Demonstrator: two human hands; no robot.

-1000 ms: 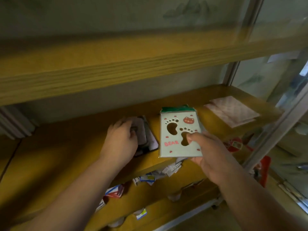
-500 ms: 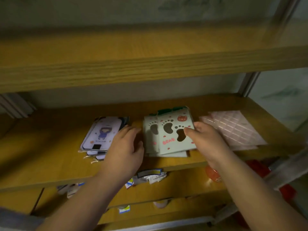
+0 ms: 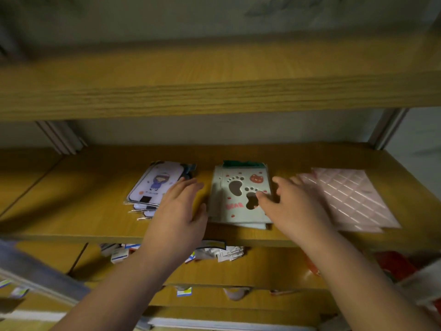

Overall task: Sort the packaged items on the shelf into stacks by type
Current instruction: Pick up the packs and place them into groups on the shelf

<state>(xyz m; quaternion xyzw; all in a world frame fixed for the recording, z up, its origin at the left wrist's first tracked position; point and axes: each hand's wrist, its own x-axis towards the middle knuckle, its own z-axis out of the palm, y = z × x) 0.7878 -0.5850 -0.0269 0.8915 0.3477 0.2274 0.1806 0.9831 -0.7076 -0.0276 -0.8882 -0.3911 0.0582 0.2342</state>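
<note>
Three stacks lie on the middle wooden shelf (image 3: 71, 211). At the left is a stack of white packets with a cartoon girl (image 3: 155, 187). In the middle sits a stack of pale green "BEAR" footprint packets (image 3: 238, 199). At the right lie pink quilted sheets (image 3: 353, 199). My left hand (image 3: 181, 209) rests flat between the cartoon stack and the green stack, its fingers apart, its side against the green stack's left edge. My right hand (image 3: 293, 201) is spread over the green stack's right edge, thumb on the top packet, holding nothing.
A thick wooden shelf board (image 3: 214, 91) overhangs above. On the lower shelf lie several small blue-and-white packets (image 3: 119, 254) and white packets (image 3: 226, 253). Red packaging (image 3: 393, 263) shows at the lower right. A grey metal rail (image 3: 43, 275) crosses the lower left.
My right hand laid the green footprint packet on the green stack and let go. My left hand left the cartoon stack and moved to the green stack's left edge.
</note>
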